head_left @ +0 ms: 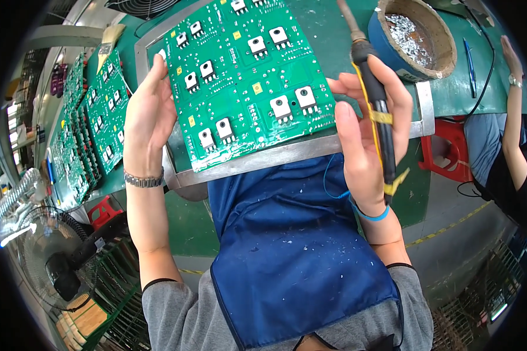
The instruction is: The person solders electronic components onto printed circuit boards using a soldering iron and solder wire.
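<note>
A large green circuit board [246, 76] with several white-and-black square components is held up over a grey metal frame [287, 153] on the green bench. My left hand [149, 114] grips the board's left edge. My right hand [369, 126] supports its right edge while also holding a black-handled soldering iron [376, 111], tip pointing up and away. A blue apron [293, 245] covers my lap below.
A stack of similar green boards [91, 128] lies at the left. A round pot of solder scraps [418, 35] stands at the back right. A red stool [448, 149] and another person's arm [514, 117] are at the right; a fan [47, 257] sits lower left.
</note>
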Demonstrator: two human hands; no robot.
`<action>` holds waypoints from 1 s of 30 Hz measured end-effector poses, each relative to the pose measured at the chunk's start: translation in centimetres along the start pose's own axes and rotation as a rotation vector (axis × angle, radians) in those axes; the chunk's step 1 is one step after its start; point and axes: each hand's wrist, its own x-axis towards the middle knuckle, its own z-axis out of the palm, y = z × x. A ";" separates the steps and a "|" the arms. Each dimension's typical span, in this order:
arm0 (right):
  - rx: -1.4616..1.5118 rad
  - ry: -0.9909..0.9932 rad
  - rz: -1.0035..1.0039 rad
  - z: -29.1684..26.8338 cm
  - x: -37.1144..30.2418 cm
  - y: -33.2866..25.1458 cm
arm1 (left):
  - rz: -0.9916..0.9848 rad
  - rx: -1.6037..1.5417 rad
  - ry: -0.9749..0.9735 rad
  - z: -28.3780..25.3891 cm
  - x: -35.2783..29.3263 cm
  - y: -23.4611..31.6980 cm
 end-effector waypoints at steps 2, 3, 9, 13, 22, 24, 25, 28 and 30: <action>-0.023 0.030 0.029 -0.4 0.3 0.8 | 0.043 0.195 -0.040 0.3 0.2 0.1; -0.053 0.038 0.046 -0.6 0.4 1.1 | 0.088 0.354 0.060 0.5 0.3 0.3; -0.629 -0.014 -0.222 -2.7 0.1 1.0 | 0.429 1.264 0.333 1.8 -2.2 0.1; -0.517 0.161 -0.199 -5.5 -0.6 -0.8 | 0.590 1.642 0.174 2.1 -4.4 0.3; -0.694 0.456 -0.189 -7.6 1.0 -1.6 | 0.605 1.917 0.090 1.4 -3.3 -1.2; -0.716 0.458 -0.157 -7.9 0.9 -1.8 | 0.638 1.969 0.079 1.4 -3.4 -0.9; -0.722 0.460 -0.128 -8.0 0.8 -1.8 | 0.589 1.917 0.081 1.6 -3.7 -0.4; -0.714 0.462 -0.127 -8.6 0.3 -2.2 | 0.549 1.801 0.156 3.1 -5.2 1.6; -0.686 0.403 -0.095 -8.8 -0.1 -2.9 | 0.539 1.595 0.208 5.0 -6.5 2.5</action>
